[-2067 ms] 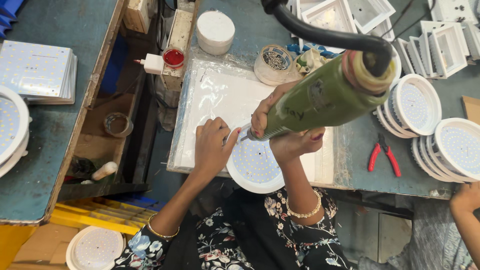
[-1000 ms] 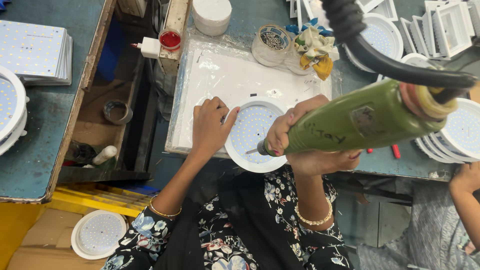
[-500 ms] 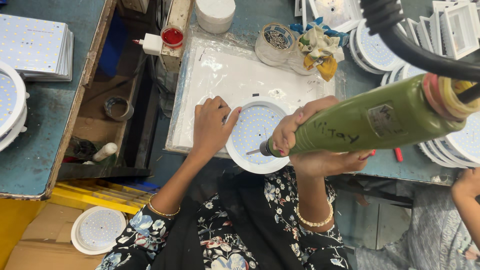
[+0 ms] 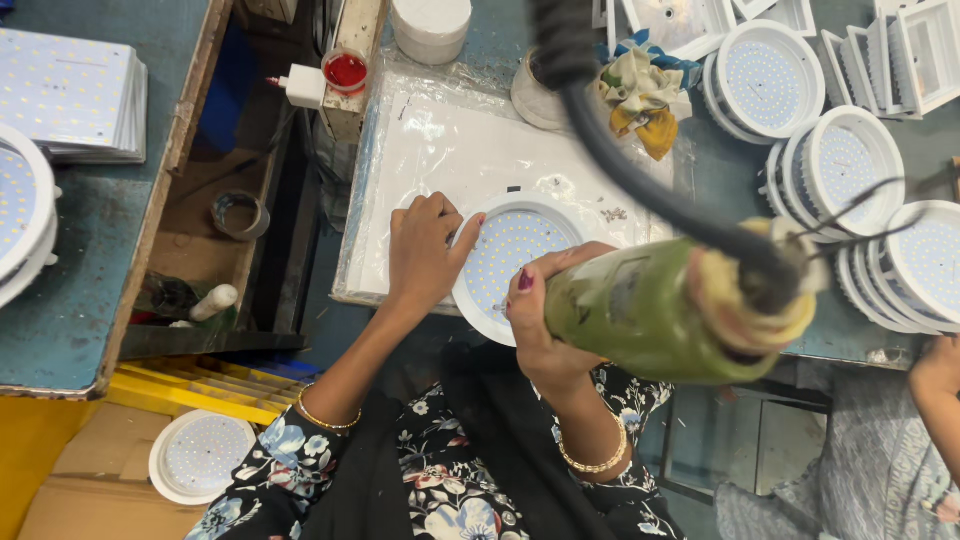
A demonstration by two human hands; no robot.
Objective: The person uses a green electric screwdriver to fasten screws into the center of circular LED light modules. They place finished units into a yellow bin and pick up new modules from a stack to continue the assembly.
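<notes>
A round white lamp panel dotted with small diodes lies on a white plastic-covered board. My left hand rests flat on the panel's left rim, fingers spread. My right hand grips a thick green electric screwdriver, held upright over the panel's lower right part; its tip is hidden under the tool and hand. A black cable runs up from the tool's top.
Stacks of round white lamps stand at the right, flat diode boards at the left. A white tub, a red-filled cup, a rag lie behind. Another person's hand shows at right.
The green screwdriver has swung from lying sideways to nearly upright above the panel, closer to the camera. My left hand has stayed on the panel's rim.
</notes>
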